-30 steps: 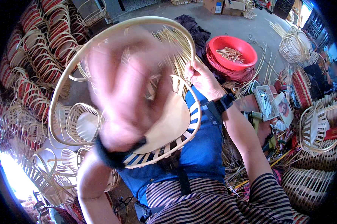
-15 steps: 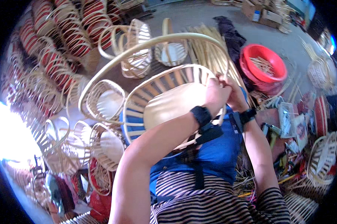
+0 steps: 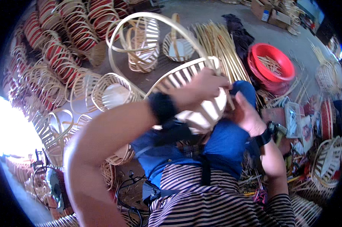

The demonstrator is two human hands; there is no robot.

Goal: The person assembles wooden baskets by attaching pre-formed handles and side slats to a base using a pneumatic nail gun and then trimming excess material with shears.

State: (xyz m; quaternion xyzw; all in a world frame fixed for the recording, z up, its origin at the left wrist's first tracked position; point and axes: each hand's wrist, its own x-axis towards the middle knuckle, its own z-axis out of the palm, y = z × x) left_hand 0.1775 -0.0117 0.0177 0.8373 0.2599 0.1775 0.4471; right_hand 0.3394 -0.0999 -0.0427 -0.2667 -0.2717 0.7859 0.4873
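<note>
A pale woven basket [image 3: 174,81] with slatted sides and a tall hoop handle [image 3: 116,30] is tilted over my lap. My left hand [image 3: 205,87] reaches across it, with its fingers closed around the foot of the handle at the right end of the rim. Beside that end, my right hand [image 3: 250,115] is turned palm up, thumb and fingers apart, close to the lower tip of the handle strip. Its fingertips are partly hidden in shadow behind the basket. My left forearm covers the near part of the basket.
Several finished baskets [image 3: 114,94] stand to the left, with stacked red-banded ones [image 3: 70,41] behind. A bundle of cane strips [image 3: 220,49] lies ahead. Red basins [image 3: 273,62] hold short sticks. A clear tray [image 3: 292,117] and scattered tools lie at the right.
The basket has turned and tipped, and its hoop has swung away from me. My hands, together at the rim before, have separated; the right one has opened and dropped lower.
</note>
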